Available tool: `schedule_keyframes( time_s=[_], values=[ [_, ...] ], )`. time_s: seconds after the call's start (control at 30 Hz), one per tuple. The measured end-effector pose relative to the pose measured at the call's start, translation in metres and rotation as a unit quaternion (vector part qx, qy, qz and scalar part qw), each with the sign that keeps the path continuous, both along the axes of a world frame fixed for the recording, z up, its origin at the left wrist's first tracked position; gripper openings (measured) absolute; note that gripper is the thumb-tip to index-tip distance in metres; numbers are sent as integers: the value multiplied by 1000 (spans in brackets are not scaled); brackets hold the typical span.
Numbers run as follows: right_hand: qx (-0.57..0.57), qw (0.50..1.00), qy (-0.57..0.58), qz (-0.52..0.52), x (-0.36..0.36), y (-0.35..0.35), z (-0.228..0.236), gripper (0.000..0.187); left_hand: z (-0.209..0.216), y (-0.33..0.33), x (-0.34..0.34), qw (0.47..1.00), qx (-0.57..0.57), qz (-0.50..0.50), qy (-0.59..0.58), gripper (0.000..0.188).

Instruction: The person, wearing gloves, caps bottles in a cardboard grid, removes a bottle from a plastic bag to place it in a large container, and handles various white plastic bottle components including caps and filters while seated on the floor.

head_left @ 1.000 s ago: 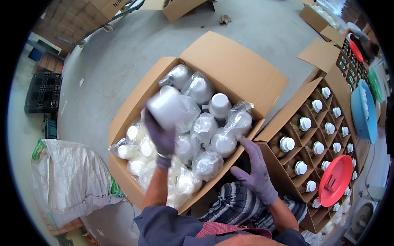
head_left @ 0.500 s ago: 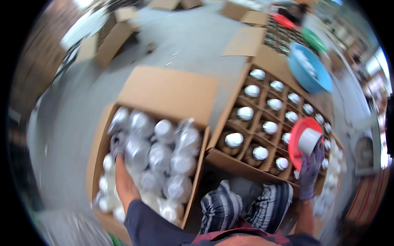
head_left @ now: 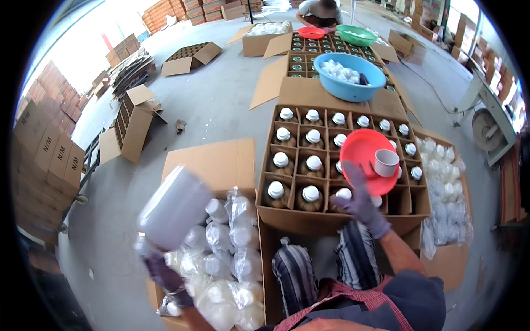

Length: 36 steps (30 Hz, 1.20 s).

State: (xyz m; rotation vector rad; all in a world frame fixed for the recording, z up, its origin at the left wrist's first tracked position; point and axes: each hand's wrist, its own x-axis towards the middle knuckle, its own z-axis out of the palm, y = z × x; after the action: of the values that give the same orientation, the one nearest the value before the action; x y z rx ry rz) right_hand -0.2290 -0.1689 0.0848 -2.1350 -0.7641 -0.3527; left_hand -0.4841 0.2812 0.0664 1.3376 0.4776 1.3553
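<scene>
My gloved left hand (head_left: 160,270) grips a pale, translucent plastic bottle (head_left: 174,207) by its narrow end, its wide end tilted up and away; both are blurred. They are above an open carton (head_left: 207,146) of plastic-wrapped bottles (head_left: 218,256). My gloved right hand (head_left: 361,209) is open, fingers spread, over the front row of a divided carton (head_left: 342,218) of white-capped brown bottles (head_left: 313,163). Its fingertips overlap the edge of a red plastic dish (head_left: 356,146) lying on the bottles. A small whitish cup (head_left: 386,163) is in that dish.
A blue basin (head_left: 350,94) with white caps stands behind the divided carton. Farther back are a green basin (head_left: 356,36) and a person (head_left: 320,14) at another carton. Wrapped bottles (head_left: 444,187) fill a carton at right. Stacked cartons (head_left: 49,160) stand at left.
My left hand has come up out of the left carton with a bottle. The right hand has left the cup and moved left to the front row. The view has shifted.
</scene>
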Motion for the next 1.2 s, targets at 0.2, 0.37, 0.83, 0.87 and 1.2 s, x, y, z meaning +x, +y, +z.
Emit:
schedule_keyframes(
  time_s=[0.2, 0.37, 0.83, 0.87, 1.2],
  values=[
    [455, 831, 285, 144, -44, -1, 52, 49, 41, -236, 16, 822, 341, -346, 298, 29],
    [170, 955, 180, 165, -93, -66, 37, 41, 4, -232, 20, 776, -41, -535, 332, 28],
    [104, 963, 143, 203, -163, -101, -2, 33, 3, -328, 54, 746, -61, -613, 252, 45],
    [97, 969, 118, 193, -163, -94, 2, 34, 6, -327, 62, 742, -72, -622, 240, 48],
    [142, 955, 260, 25, -123, -157, -24, 40, -12, -300, 45, 652, -305, -688, -88, 48]
  ],
)
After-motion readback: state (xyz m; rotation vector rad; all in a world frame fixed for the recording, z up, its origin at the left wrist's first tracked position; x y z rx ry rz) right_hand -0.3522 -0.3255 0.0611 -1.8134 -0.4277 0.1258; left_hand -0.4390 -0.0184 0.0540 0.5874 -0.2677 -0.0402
